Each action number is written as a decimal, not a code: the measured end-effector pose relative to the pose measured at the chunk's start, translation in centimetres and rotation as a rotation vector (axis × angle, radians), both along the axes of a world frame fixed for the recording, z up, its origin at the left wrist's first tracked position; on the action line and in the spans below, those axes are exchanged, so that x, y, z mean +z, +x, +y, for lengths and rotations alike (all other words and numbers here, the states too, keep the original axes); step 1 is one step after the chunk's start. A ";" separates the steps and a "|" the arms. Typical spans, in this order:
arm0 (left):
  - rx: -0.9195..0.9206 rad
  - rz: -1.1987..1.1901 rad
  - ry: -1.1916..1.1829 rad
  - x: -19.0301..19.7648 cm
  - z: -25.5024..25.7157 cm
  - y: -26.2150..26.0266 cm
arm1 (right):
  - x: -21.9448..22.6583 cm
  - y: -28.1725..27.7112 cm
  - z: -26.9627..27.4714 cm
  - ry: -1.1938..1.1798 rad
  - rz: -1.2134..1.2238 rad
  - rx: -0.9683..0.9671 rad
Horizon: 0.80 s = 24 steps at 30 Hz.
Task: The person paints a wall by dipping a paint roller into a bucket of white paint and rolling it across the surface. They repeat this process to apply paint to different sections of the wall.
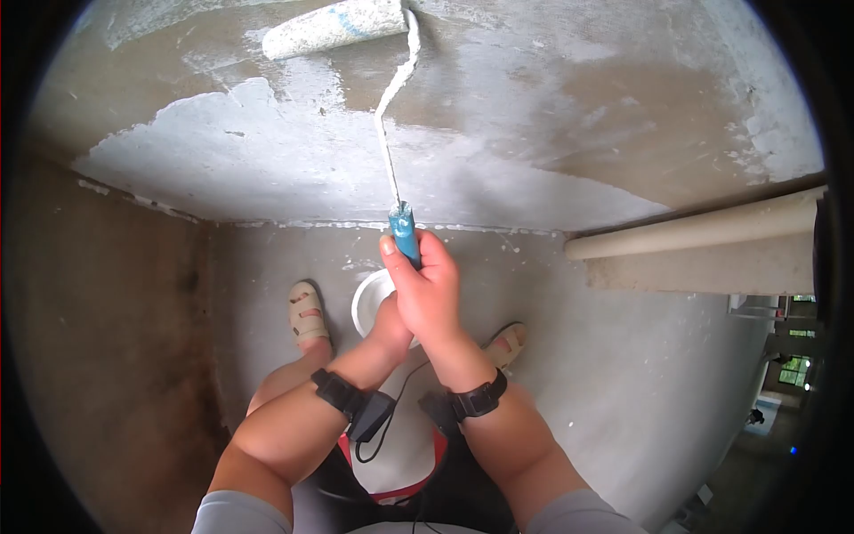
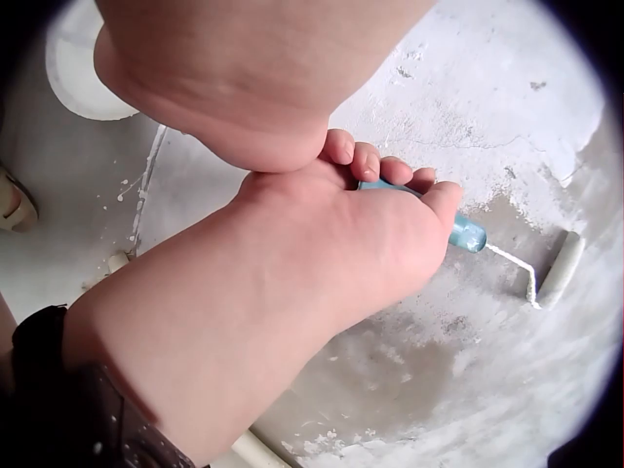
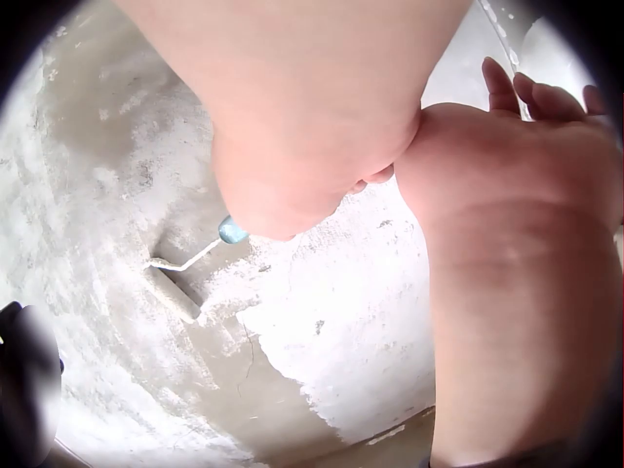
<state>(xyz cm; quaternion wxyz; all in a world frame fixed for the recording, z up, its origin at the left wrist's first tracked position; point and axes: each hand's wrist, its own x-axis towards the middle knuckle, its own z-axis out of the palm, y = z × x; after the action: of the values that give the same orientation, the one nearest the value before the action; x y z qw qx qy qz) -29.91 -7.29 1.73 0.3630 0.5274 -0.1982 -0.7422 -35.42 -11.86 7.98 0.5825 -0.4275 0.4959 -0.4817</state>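
My right hand (image 1: 431, 289) grips the blue handle (image 1: 403, 233) of a paint roller, thumb along its side. From the handle a white-coated, bent rod (image 1: 384, 125) runs up to the roller sleeve (image 1: 334, 27), which lies against the patchily coated surface (image 1: 498, 169). Just behind the right hand, my left hand (image 1: 390, 327) touches its heel; in the right wrist view the left hand (image 3: 517, 156) has loosely extended fingers and holds nothing. The left wrist view shows the right hand's fingers curled around the handle (image 2: 469, 234).
Below the hands, a white bucket (image 1: 363, 307) stands on the grey floor (image 1: 614, 383) between two sandalled feet. A brown wall (image 1: 133, 329) rises at the left. At the right runs a pale pipe (image 1: 694, 224) above a ledge. Dark cables hang between the forearms.
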 end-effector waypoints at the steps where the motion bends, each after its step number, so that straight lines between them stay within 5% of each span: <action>1: 0.003 -0.013 0.008 0.2 0.0 0.4 | 0.1 0.3 0.0 0.011 -0.008 -0.008; 15: 0.031 -0.060 0.128 2.9 0.0 0.8 | -0.4 0.1 0.7 0.073 -0.059 -0.023; 20: 0.106 -0.127 0.252 1.2 0.0 1.0 | -0.1 -2.4 1.2 0.252 -0.048 -0.015; 24: 0.087 -0.214 0.399 1.0 -0.4 1.3 | -2.4 -4.2 1.6 0.159 -0.048 -0.047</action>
<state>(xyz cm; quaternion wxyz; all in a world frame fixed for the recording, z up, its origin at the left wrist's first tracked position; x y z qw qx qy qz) -28.60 -7.70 2.75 0.2601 0.6724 -0.0618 -0.6902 -39.59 -10.23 5.55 0.6146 -0.3566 0.5284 -0.4645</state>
